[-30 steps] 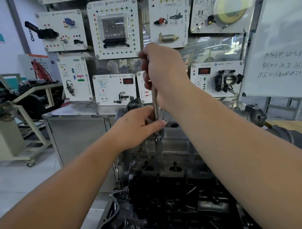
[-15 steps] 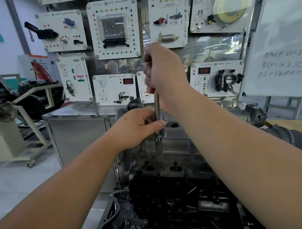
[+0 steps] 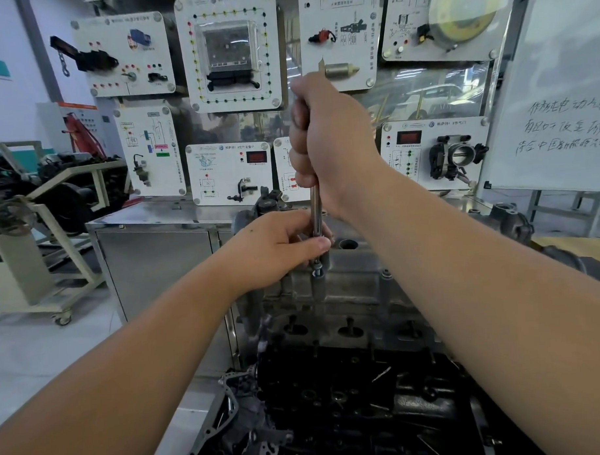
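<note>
Starting nearest the person, a dark, oily engine block (image 3: 349,406) fills the bottom of the view, and a grey cylinder head (image 3: 355,286) rises just behind it. At the head's far edge, toward its left corner, a long steel wrench (image 3: 315,209) stands upright. Its lower tip is seated on a small fastener (image 3: 317,271) on the head, just left of an open round bore (image 3: 348,244). The left hand (image 3: 275,248) is curled round the foot of the shaft, its fingers (image 3: 301,220) and thumb pinching it just above the tip. The right hand (image 3: 329,141) is higher up, clenched in a fist round the top of the same shaft, its forearm reaching in from the right. Behind the engine stands a steel cabinet (image 3: 157,259) with white training panels (image 3: 228,53) mounted above it. A whiteboard (image 3: 559,99) is at the right and an engine stand (image 3: 53,208) is well off to the left.
</note>
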`<state>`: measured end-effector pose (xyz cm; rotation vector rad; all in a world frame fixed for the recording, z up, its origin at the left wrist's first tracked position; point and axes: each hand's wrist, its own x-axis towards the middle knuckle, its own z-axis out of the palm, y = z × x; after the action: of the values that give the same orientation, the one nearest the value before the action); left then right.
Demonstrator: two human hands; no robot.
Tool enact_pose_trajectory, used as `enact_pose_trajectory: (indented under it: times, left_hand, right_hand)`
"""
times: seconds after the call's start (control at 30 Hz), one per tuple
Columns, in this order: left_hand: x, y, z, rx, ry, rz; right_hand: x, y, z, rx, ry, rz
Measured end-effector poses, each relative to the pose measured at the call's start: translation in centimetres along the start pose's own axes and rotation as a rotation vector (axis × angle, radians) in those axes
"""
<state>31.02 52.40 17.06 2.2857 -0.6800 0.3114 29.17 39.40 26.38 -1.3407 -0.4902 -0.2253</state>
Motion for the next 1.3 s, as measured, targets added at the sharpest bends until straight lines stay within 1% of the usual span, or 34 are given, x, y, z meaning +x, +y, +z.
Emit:
enact_pose_trajectory:
  times: [0.1, 0.2, 0.3, 0.4, 0.5, 0.57, 0.63, 0.7, 0.8, 0.9, 0.97, 1.03, 1.07, 1.2, 1.23, 1.3]
  left_hand:
    - [0.0, 0.1, 0.2, 0.037, 0.054, -0.005]
    - [0.1, 0.3, 0.4, 0.084, 0.075, -0.018]
    - [0.1, 0.5, 0.4, 0.123, 0.078, -0.023]
    - [-0.3, 0.4, 0.3, 0.079, 0.041, -0.027]
    - [-0.4, 0.4, 0.1, -0.045, -0.001, -0.016]
    - [-0.2, 0.2, 0.0, -0.015, 0.015, -0.019]
    - [-0.1, 0.1, 0.1, 0.045, 0.041, -0.034]
    - [0.0, 0.1, 0.2, 0.069, 0.071, -0.055]
    - [0.0, 0.4, 0.4, 0.117, 0.108, -0.043]
    - [-0.2, 0.4, 0.4, 0.096, 0.109, -0.034]
    - [-0.3, 0.3, 0.3, 0.013, 0.077, -0.037]
    - [-0.4, 0.3, 0.3, -0.087, 0.037, -0.024]
    - [-0.4, 0.4, 0.2, -0.099, 0.021, -0.011]
    - [-0.4, 0.5, 0.1, -0.047, 0.008, -0.008]
    - [-0.4, 0.5, 0.1, -0.029, 0.015, -0.009]
    - [-0.4, 0.5, 0.0, 0.019, 0.036, -0.008]
  right_hand:
    - [0.0, 0.2, 0.3, -0.061, 0.075, -0.02]
    - [-0.1, 0.3, 0.7, -0.117, 0.155, -0.097]
    - [-0.2, 0.4, 0.8, -0.129, 0.169, -0.145]
    - [0.0, 0.5, 0.4, -0.046, 0.112, -0.132]
    - [0.0, 0.1, 0.0, 0.033, -0.061, -0.033]
    - [0.1, 0.1, -0.2, 0.038, -0.124, -0.006]
    - [0.2, 0.2, -0.1, 0.002, -0.079, -0.014]
    - [0.3, 0.3, 0.3, -0.069, 0.024, -0.081]
    - [0.1, 0.6, 0.8, -0.115, 0.148, -0.183]
    - [0.1, 0.8, 0.5, -0.097, 0.182, -0.195]
    - [0.4, 0.5, 0.0, -0.021, 0.142, -0.136]
    - [0.7, 0.1, -0.5, 0.067, 0.039, -0.039]
    - [0.8, 0.1, -0.8, 0.097, -0.022, -0.009]
    - [1.3, 0.1, -1.8, 0.09, -0.213, 0.016]
    - [1.3, 0.1, -1.8, 0.081, -0.243, 0.033]
    - [1.3, -0.3, -1.8, 0.047, -0.246, 0.068]
